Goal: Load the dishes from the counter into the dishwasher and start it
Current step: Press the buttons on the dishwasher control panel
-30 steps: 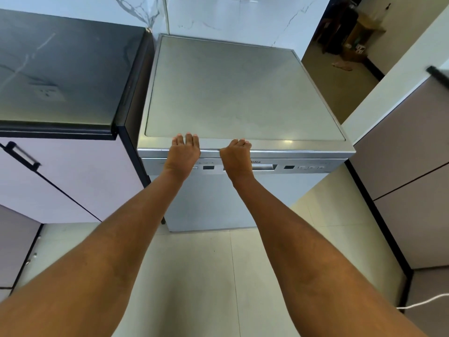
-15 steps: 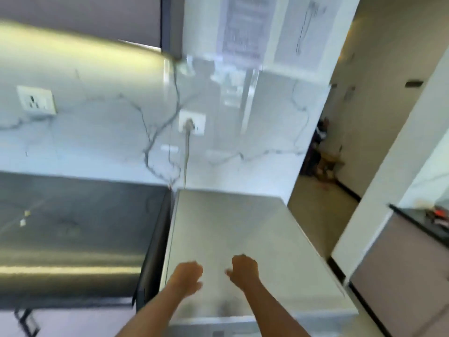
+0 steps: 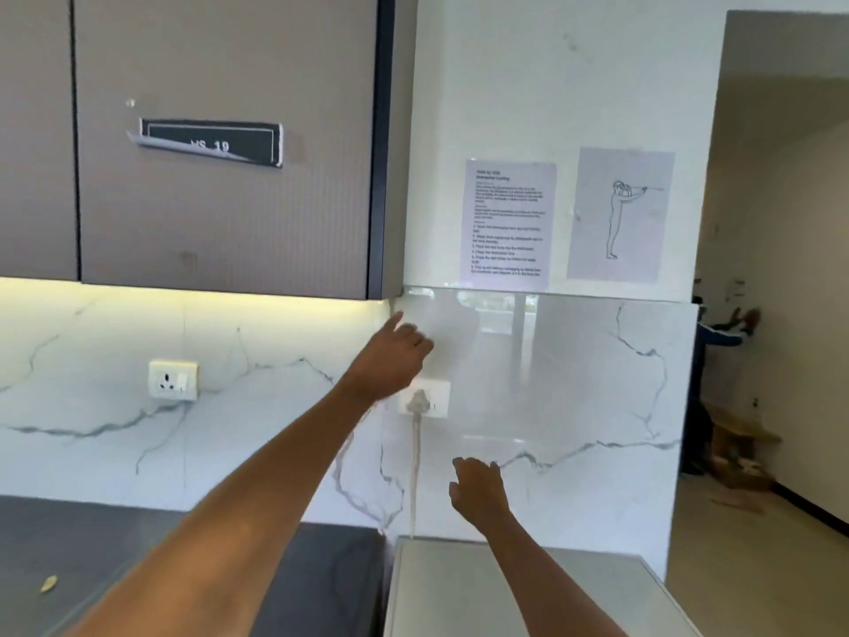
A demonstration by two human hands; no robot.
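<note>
Only the steel top of the dishwasher shows, at the bottom right; its door and panel are out of view. My left hand is raised in front of the marble wall, just above the wall socket that has a plug and white cable in it. It holds nothing and one finger points up-left. My right hand hovers lower, above the back of the dishwasher top, with relaxed fingers and nothing in it. No dishes are in view.
A dark counter lies at the bottom left with a small yellow scrap on it. Brown upper cabinets hang overhead. Two paper sheets are taped to the wall. A person stands in the doorway at right.
My view has swung up from the dishwasher front to the wall. Both hands left the dishwasher's top edge and rose, the left one higher toward the socket.
</note>
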